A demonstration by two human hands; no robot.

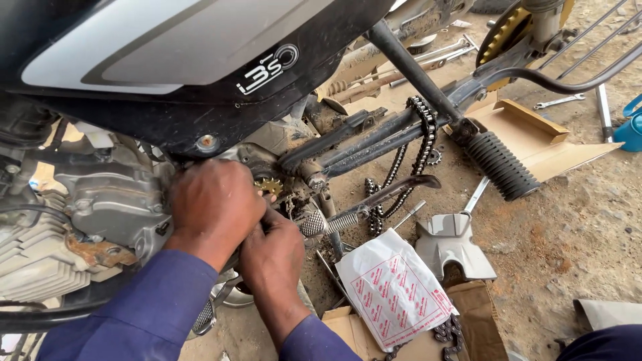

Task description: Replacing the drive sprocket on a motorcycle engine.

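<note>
Nearest the onlooker, a white plastic packet (pixel 394 291) with red print lay on a torn cardboard box (pixel 478 314), below and right of the small gold sprocket (pixel 269 185). The right hand (pixel 273 257) sat curled just under the sprocket, its fingers tucked out of sight, so its grip could not be told. The left hand (pixel 214 207) pressed flat-knuckled against the engine, fingertips touching the sprocket's left edge; whether it gripped anything could not be told either. A grey metal cover (pixel 451 244) lay on the ground right of the sprocket. Beyond, the drive chain (pixel 418 150) hung slack over the swingarm, and a ribbed footpeg (pixel 500 164) stuck out farther right.
</note>
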